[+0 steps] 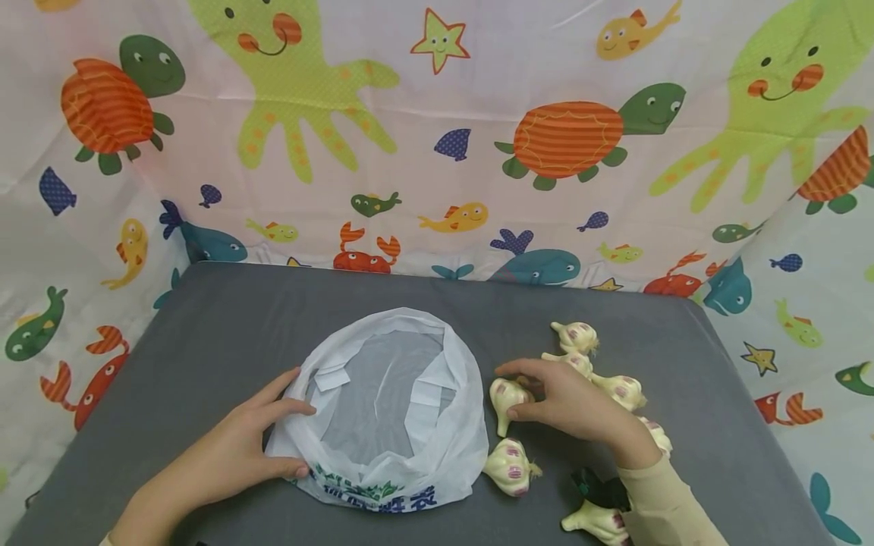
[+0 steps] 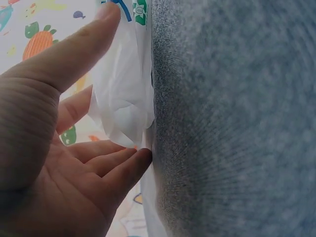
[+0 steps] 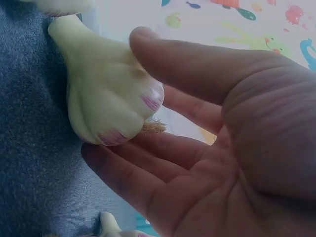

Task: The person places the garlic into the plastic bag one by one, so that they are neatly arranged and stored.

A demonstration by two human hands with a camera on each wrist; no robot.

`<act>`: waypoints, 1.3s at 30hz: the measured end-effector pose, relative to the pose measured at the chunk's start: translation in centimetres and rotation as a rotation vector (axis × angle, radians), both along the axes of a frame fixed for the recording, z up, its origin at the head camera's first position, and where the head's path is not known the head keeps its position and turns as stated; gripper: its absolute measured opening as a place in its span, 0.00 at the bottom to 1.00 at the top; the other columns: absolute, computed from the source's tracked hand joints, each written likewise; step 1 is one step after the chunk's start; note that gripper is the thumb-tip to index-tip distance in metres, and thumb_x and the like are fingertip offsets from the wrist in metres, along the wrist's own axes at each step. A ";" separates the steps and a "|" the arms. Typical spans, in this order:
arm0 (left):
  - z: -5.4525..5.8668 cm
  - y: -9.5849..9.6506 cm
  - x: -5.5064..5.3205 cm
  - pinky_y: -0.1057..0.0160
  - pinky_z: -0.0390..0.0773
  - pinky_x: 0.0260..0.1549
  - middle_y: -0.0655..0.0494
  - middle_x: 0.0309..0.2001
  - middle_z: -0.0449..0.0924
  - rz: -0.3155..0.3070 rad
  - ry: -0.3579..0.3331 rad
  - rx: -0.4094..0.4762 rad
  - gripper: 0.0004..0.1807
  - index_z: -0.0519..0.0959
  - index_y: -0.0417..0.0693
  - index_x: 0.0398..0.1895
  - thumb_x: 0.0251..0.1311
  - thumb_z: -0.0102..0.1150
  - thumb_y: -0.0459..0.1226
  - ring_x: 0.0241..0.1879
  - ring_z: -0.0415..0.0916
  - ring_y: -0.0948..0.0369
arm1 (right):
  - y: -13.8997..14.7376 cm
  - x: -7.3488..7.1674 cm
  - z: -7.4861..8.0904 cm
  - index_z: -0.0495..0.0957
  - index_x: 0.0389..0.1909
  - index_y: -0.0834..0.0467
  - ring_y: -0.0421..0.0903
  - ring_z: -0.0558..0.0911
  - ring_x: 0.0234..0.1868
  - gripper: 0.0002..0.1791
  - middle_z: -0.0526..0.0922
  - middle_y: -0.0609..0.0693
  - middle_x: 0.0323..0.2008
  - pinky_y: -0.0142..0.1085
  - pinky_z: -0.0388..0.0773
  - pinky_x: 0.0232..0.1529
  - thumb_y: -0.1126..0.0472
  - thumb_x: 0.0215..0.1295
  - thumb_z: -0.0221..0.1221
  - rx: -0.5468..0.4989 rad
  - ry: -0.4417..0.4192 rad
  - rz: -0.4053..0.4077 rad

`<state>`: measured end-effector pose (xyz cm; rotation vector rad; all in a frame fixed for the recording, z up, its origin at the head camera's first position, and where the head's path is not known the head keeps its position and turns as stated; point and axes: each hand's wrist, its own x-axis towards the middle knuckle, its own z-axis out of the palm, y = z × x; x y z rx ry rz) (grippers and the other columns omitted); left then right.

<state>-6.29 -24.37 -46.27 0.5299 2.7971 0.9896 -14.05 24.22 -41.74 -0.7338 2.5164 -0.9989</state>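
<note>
A white plastic bag [image 1: 410, 485] with green and blue print stands on the table, its mouth spread wide and its inside bare. My left hand [image 1: 239, 444] rests against the bag's left side, fingers fairly straight near the rim and thumb low at the front. In the left wrist view the bag's side [image 2: 121, 89] lies between thumb and fingers. Right of the bag, my right hand [image 1: 573, 402] holds a garlic bulb [image 1: 505, 398], thumb on one side and fingers round the other. The right wrist view shows purple streaks and brown roots on this bulb [image 3: 103, 89].
Another garlic bulb [image 1: 510, 466] lies by the bag's lower right. Several more, such as one bulb [image 1: 621, 390], lie behind and beside the right hand. Near the right forearm is a dark object [image 1: 604, 489] with a bulb [image 1: 597, 522] before it. A patterned curtain [image 1: 410, 189] surrounds the grey table [image 1: 239, 318].
</note>
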 end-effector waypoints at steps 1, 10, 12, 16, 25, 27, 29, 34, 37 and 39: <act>0.0 0.0 0.0 0.34 0.77 0.63 0.45 0.83 0.62 -0.002 0.008 -0.002 0.34 0.84 0.69 0.57 0.46 0.89 0.57 0.75 0.69 0.41 | 0.0 0.0 -0.1 0.81 0.68 0.59 0.54 0.83 0.64 0.29 0.85 0.51 0.63 0.57 0.81 0.64 0.57 0.68 0.76 0.005 0.002 0.004; -0.1 0.0 0.0 0.37 0.79 0.62 0.44 0.82 0.65 -0.006 0.068 -0.008 0.30 0.82 0.71 0.49 0.44 0.91 0.51 0.73 0.72 0.42 | 0.1 -0.1 -0.2 0.83 0.66 0.56 0.46 0.83 0.57 0.26 0.86 0.46 0.59 0.53 0.82 0.60 0.57 0.70 0.75 0.033 0.021 0.007; -0.1 0.0 0.0 0.36 0.78 0.62 0.44 0.81 0.66 -0.004 0.074 -0.006 0.30 0.82 0.71 0.49 0.44 0.91 0.50 0.73 0.73 0.42 | 0.1 -0.1 -0.2 0.83 0.66 0.55 0.45 0.83 0.56 0.25 0.87 0.46 0.59 0.52 0.82 0.59 0.57 0.70 0.75 0.041 0.024 0.002; -0.2 0.0 0.0 0.34 0.77 0.62 0.43 0.81 0.66 0.003 0.071 0.001 0.29 0.81 0.70 0.47 0.45 0.91 0.49 0.73 0.72 0.41 | 0.0 -0.2 -0.1 0.83 0.66 0.56 0.44 0.83 0.53 0.25 0.87 0.45 0.58 0.50 0.82 0.57 0.58 0.70 0.74 0.054 0.039 0.000; -0.4 0.0 0.3 0.34 0.78 0.61 0.44 0.80 0.68 0.021 0.082 0.015 0.28 0.82 0.68 0.46 0.44 0.92 0.46 0.72 0.73 0.42 | -0.3 -0.5 0.0 0.83 0.66 0.55 0.42 0.83 0.54 0.25 0.87 0.43 0.58 0.49 0.83 0.58 0.59 0.70 0.74 0.062 0.079 -0.032; -0.5 0.0 0.3 0.35 0.79 0.60 0.45 0.80 0.68 0.025 0.085 0.013 0.29 0.82 0.68 0.47 0.44 0.92 0.46 0.72 0.74 0.43 | -0.4 -0.6 0.0 0.84 0.66 0.55 0.42 0.84 0.53 0.25 0.87 0.43 0.58 0.49 0.83 0.58 0.60 0.68 0.74 0.056 0.089 -0.041; -0.5 0.1 0.3 0.35 0.78 0.61 0.45 0.80 0.68 0.027 0.082 0.013 0.29 0.82 0.67 0.47 0.44 0.92 0.46 0.72 0.74 0.43 | -0.4 -0.7 0.0 0.84 0.65 0.54 0.43 0.84 0.53 0.25 0.87 0.43 0.58 0.50 0.84 0.59 0.61 0.67 0.75 0.047 0.097 -0.054; -0.5 0.0 0.2 0.34 0.78 0.61 0.44 0.80 0.68 0.019 0.077 0.022 0.29 0.82 0.67 0.48 0.45 0.91 0.47 0.72 0.74 0.42 | -0.6 -0.8 0.3 0.85 0.64 0.52 0.45 0.86 0.55 0.26 0.87 0.45 0.58 0.52 0.84 0.60 0.61 0.66 0.76 0.025 0.098 -0.090; -0.5 0.0 0.1 0.34 0.78 0.60 0.43 0.80 0.68 0.011 0.075 0.023 0.29 0.81 0.68 0.48 0.46 0.91 0.48 0.72 0.74 0.42 | -0.9 -1.0 0.4 0.84 0.65 0.52 0.45 0.86 0.57 0.26 0.87 0.45 0.59 0.51 0.83 0.62 0.60 0.66 0.77 0.017 0.088 -0.098; -0.5 0.0 0.1 0.34 0.78 0.61 0.44 0.80 0.68 0.010 0.072 0.021 0.29 0.81 0.68 0.48 0.46 0.91 0.48 0.73 0.73 0.43 | -1.0 -1.2 0.4 0.84 0.65 0.53 0.45 0.86 0.57 0.26 0.87 0.45 0.59 0.51 0.83 0.62 0.60 0.66 0.77 0.007 0.086 -0.101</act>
